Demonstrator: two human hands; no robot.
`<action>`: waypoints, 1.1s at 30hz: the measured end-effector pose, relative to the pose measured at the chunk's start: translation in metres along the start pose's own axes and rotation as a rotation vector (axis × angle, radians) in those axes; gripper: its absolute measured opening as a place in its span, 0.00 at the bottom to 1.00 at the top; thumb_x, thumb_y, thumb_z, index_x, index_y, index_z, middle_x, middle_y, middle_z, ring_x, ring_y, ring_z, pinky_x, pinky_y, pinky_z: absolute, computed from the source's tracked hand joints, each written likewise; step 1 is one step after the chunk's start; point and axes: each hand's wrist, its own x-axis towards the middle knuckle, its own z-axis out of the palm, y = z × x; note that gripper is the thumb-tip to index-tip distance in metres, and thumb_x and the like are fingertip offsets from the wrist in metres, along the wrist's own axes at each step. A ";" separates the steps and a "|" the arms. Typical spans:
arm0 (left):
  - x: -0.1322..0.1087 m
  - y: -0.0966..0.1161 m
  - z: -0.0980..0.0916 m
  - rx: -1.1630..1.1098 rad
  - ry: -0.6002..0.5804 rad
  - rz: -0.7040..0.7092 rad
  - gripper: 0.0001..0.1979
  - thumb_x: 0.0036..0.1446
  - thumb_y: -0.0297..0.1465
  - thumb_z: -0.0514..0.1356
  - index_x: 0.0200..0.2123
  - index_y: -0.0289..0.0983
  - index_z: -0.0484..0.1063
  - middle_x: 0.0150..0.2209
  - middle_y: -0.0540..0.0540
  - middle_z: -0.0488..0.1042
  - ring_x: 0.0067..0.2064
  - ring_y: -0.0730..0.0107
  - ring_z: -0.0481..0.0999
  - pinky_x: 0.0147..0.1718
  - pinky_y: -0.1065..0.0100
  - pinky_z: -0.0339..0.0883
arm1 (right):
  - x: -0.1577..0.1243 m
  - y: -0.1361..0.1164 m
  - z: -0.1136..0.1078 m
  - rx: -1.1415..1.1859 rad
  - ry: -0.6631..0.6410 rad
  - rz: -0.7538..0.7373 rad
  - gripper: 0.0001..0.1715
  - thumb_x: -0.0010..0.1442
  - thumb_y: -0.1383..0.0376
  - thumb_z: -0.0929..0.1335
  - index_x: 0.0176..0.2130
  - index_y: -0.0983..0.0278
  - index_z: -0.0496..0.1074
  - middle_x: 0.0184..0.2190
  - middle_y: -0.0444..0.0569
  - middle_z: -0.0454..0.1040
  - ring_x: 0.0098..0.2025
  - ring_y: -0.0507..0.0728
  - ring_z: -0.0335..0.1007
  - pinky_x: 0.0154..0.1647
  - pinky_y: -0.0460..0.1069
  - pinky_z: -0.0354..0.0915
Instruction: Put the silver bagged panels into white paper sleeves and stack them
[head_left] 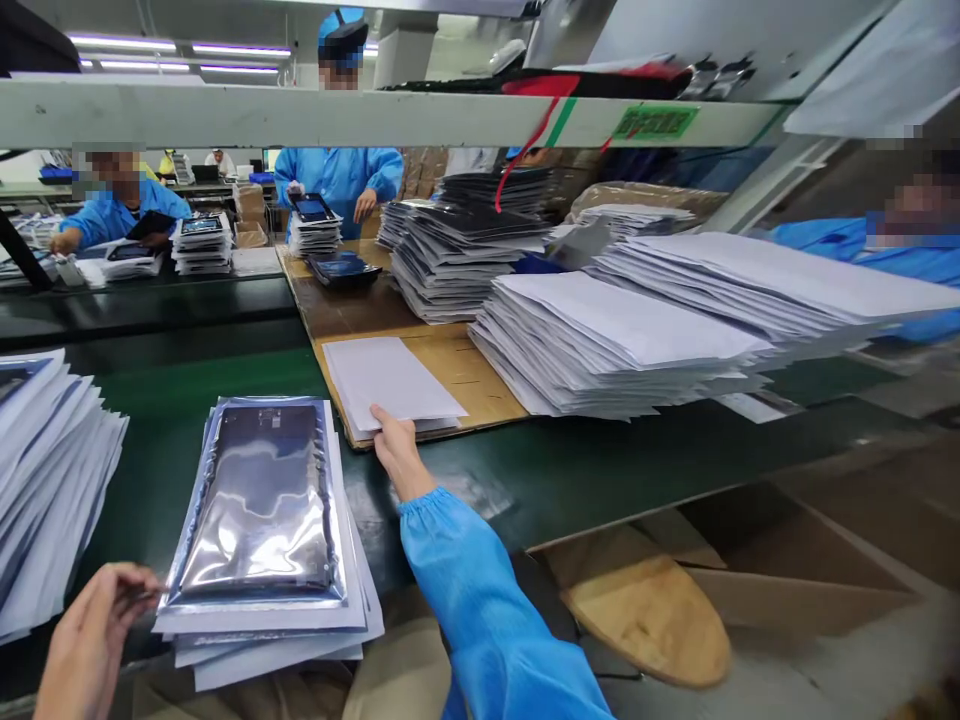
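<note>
A clear plastic packet with a dark flat item inside (266,500) lies on top of a small pile of white sheets (277,650) close to me. Beside its lower left corner is my left hand (97,630), fingers bent together; whether they pinch the packet's edge is too small to tell. My right hand (397,445) reaches forward in a blue sleeve. Its thumb and fingers grip the near edge of some white sheets (390,385), which rest on a brown cardboard sheet (487,385).
Large stacks of white sheets (615,350) stand to the right, another stack (45,500) at the far left. A shelf beam (300,115) crosses above. People in blue work beyond. A wooden stool (652,620) is below the table edge.
</note>
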 end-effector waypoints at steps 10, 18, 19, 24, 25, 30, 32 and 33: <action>0.040 0.018 0.032 0.470 -0.192 0.065 0.27 0.37 0.55 0.65 0.30 0.38 0.69 0.22 0.52 0.69 0.23 0.71 0.65 0.20 0.71 0.59 | -0.150 -0.020 -0.061 -0.525 -0.495 -0.144 0.12 0.56 0.62 0.68 0.42 0.59 0.72 0.41 0.48 0.73 0.44 0.57 0.69 0.48 0.53 0.63; 0.026 0.048 0.053 0.623 -0.179 0.307 0.21 0.47 0.52 0.58 0.22 0.38 0.67 0.24 0.52 0.67 0.28 0.69 0.66 0.28 0.69 0.62 | -0.155 -0.007 -0.055 -0.889 -0.554 -0.349 0.21 0.56 0.62 0.66 0.49 0.62 0.64 0.34 0.46 0.69 0.39 0.58 0.65 0.46 0.55 0.61; 0.022 0.054 0.057 0.561 -0.179 0.266 0.20 0.46 0.51 0.60 0.24 0.39 0.67 0.25 0.52 0.68 0.27 0.69 0.67 0.28 0.69 0.64 | -0.153 -0.006 -0.056 -0.885 -0.553 -0.341 0.22 0.55 0.62 0.67 0.50 0.62 0.64 0.34 0.46 0.69 0.38 0.58 0.65 0.46 0.55 0.61; 0.007 0.069 0.068 0.156 -0.369 -0.119 0.39 0.40 0.40 0.70 0.55 0.45 0.58 0.38 0.47 0.78 0.33 0.62 0.77 0.33 0.64 0.72 | -0.151 -0.006 -0.057 -0.846 -0.528 -0.288 0.25 0.51 0.61 0.71 0.48 0.61 0.67 0.32 0.44 0.68 0.37 0.57 0.64 0.45 0.54 0.61; 0.005 0.068 0.067 0.111 -0.407 -0.168 0.42 0.40 0.39 0.70 0.58 0.45 0.56 0.40 0.46 0.79 0.35 0.60 0.78 0.34 0.63 0.72 | -0.151 -0.007 -0.056 -0.835 -0.510 -0.282 0.25 0.50 0.61 0.71 0.48 0.61 0.67 0.32 0.44 0.69 0.36 0.57 0.64 0.44 0.54 0.61; -0.003 0.056 0.055 0.015 -0.364 -0.152 0.38 0.44 0.36 0.69 0.58 0.44 0.61 0.39 0.47 0.80 0.35 0.62 0.80 0.33 0.68 0.73 | -0.158 -0.021 -0.044 -0.624 -0.537 -0.142 0.21 0.48 0.55 0.72 0.40 0.61 0.68 0.27 0.41 0.68 0.28 0.53 0.63 0.32 0.48 0.61; -0.010 0.056 0.053 -0.009 -0.333 -0.125 0.39 0.44 0.35 0.69 0.59 0.48 0.58 0.39 0.49 0.80 0.34 0.63 0.80 0.32 0.68 0.74 | -0.166 -0.029 -0.042 -0.501 -0.657 -0.023 0.18 0.51 0.50 0.69 0.34 0.61 0.68 0.24 0.40 0.67 0.27 0.53 0.63 0.30 0.47 0.61; -0.013 0.057 0.054 -0.017 -0.327 -0.116 0.39 0.44 0.35 0.70 0.59 0.48 0.58 0.38 0.49 0.80 0.34 0.64 0.80 0.32 0.69 0.74 | -0.171 -0.032 -0.041 -0.468 -0.703 0.020 0.19 0.53 0.48 0.68 0.32 0.61 0.69 0.24 0.41 0.67 0.28 0.53 0.64 0.31 0.47 0.62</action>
